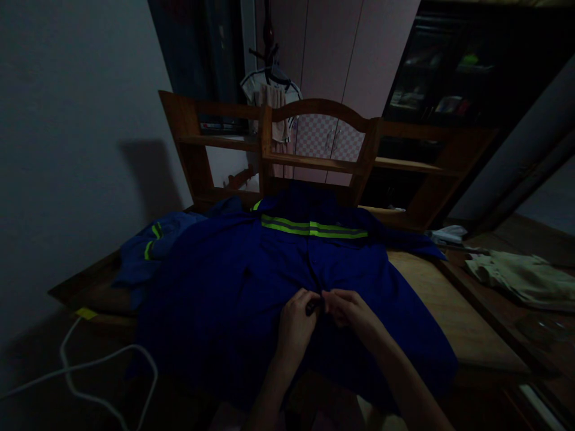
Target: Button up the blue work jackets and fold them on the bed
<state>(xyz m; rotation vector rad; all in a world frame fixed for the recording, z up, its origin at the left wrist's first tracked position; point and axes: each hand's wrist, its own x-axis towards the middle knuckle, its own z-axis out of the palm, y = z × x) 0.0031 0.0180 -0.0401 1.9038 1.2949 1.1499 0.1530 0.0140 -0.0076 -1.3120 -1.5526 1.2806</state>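
Note:
A dark blue work jacket (287,263) lies spread over the table, with a yellow-green and grey reflective band (294,227) across its chest. Both hands meet at the lower part of its front opening. My left hand (300,317) is closed there, and a small dark object (311,307) shows among its fingers; its kind is too dim to make out. Right beside it, my right hand (348,308) pinches the jacket's front edge, thumb and fingers together. The fingertips of the two hands almost touch, and what lies between them is hidden.
Another blue garment (155,242) with reflective strips is heaped at the left. Behind the jacket stands a wooden shelf frame (314,160). A white cable (108,359) loops at lower left. Pale cloth (521,275) lies at right, near a bare wooden tabletop part (453,311).

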